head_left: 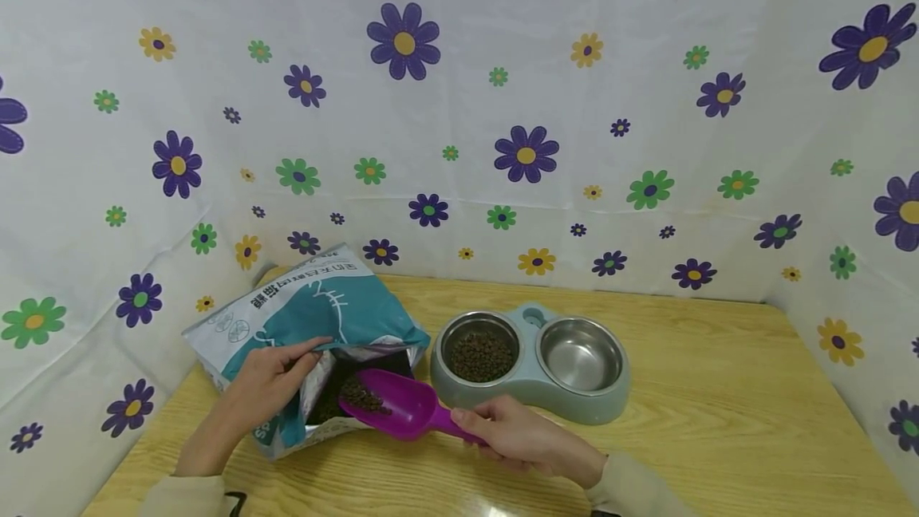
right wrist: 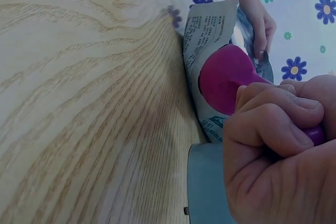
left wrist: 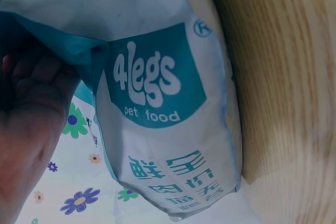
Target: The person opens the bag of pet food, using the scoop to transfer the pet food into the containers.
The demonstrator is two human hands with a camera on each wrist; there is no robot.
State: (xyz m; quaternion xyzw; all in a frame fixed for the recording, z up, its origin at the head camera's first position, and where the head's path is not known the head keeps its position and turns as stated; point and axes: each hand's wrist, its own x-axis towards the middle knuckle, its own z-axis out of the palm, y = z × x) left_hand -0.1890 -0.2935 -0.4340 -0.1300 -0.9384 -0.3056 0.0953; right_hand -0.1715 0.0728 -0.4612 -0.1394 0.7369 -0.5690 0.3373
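Flowered cloth [head_left: 459, 102] backs a double bowl [head_left: 530, 377]; left hand [head_left: 267, 385] pinches bag [head_left: 294, 309], right hand [head_left: 520, 433] grips scoop [head_left: 408, 409].

left sleeve [head_left: 183, 496]: cream, curved black piece [head_left: 239, 499] beside | right sleeve [head_left: 641, 489]: cream

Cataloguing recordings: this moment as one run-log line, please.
left hand: holds open bag | right hand: grips purple scoop with kibble, at bag opening | left bowl: kibble | right bowl: no kibble
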